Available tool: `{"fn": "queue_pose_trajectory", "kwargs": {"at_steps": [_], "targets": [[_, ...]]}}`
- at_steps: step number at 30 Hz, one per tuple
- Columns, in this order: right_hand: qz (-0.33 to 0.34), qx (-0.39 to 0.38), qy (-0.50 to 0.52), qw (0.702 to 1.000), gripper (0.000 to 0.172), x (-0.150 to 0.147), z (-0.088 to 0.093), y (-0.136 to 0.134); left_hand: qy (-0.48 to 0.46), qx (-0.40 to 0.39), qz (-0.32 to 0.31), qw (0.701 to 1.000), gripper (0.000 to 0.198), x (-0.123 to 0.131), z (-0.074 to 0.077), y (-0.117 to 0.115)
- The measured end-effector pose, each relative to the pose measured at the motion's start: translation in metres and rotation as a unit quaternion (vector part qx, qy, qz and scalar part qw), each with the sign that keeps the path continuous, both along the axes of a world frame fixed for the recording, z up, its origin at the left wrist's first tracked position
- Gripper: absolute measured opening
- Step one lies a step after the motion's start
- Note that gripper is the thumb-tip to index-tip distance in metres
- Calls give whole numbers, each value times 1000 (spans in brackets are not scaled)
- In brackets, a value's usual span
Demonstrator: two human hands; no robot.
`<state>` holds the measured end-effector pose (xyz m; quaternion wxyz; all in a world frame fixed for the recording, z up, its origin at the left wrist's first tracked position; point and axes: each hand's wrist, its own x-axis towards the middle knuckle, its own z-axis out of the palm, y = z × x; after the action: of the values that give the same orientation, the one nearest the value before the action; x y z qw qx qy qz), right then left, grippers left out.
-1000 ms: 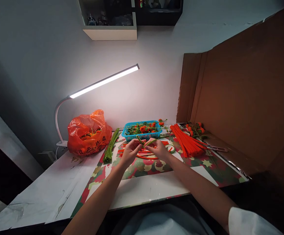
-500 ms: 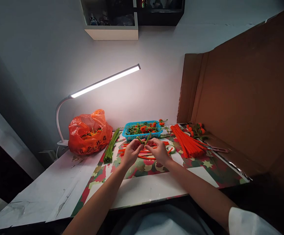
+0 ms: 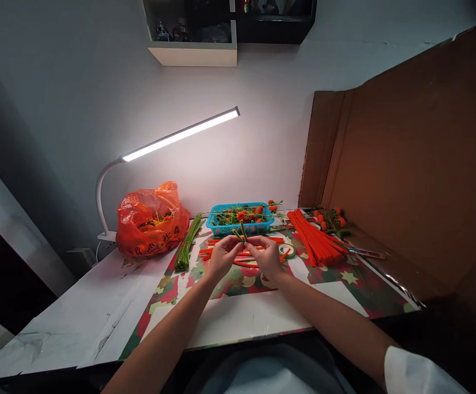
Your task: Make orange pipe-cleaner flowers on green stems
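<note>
Between my hands is a bent green pipe cleaner (image 3: 241, 233), its short ends standing up in a V. My left hand (image 3: 223, 257) pinches it low down between thumb and fingers. From the other side my right hand (image 3: 265, 257) pinches it too, the fingertips of both hands almost touching. Loose red pipe cleaners (image 3: 219, 241) lie on the table just beyond and under my hands. A roll of green tape (image 3: 287, 251) lies right beside my right hand. The fingers hide the lower part of the green piece.
Behind my hands stands a blue basket (image 3: 217, 230) of orange-red flowers. To the left are a green pipe cleaner bundle (image 3: 185, 254), an orange plastic bag (image 3: 139, 198) and a lit lamp (image 3: 180, 134). Rightward lie a red bundle (image 3: 315, 241), scissors (image 3: 367, 253) and a tall cardboard wall (image 3: 406, 153).
The ends of the green pipe cleaner now stand more upright and closer together, leaning left. Both hands keep their pinch and have barely moved. The view has shifted slightly.
</note>
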<state>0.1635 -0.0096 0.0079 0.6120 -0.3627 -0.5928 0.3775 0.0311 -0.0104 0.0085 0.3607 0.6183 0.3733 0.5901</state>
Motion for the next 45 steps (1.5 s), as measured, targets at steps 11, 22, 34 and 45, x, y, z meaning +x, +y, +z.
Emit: {"fn": "queue_pose_trajectory", "kwargs": {"at_steps": [11, 22, 34, 45], "targets": [[-45, 71, -48, 995, 7, -3, -10, 1, 17, -1, 0, 1000, 22, -2, -3, 1], [-69, 76, -101, 990, 8, -4, -13, 5, 61, 32, 38, 997, 24, -5, -8, 1], [-75, 82, -130, 985, 10, -7, -20, 10, 15, -7, 79, 997, 28, -2, -5, 1], [-64, 60, -159, 983, 10, -7, -22, 13, 44, -2, 82, 996, 21, -1, -5, 1]]}}
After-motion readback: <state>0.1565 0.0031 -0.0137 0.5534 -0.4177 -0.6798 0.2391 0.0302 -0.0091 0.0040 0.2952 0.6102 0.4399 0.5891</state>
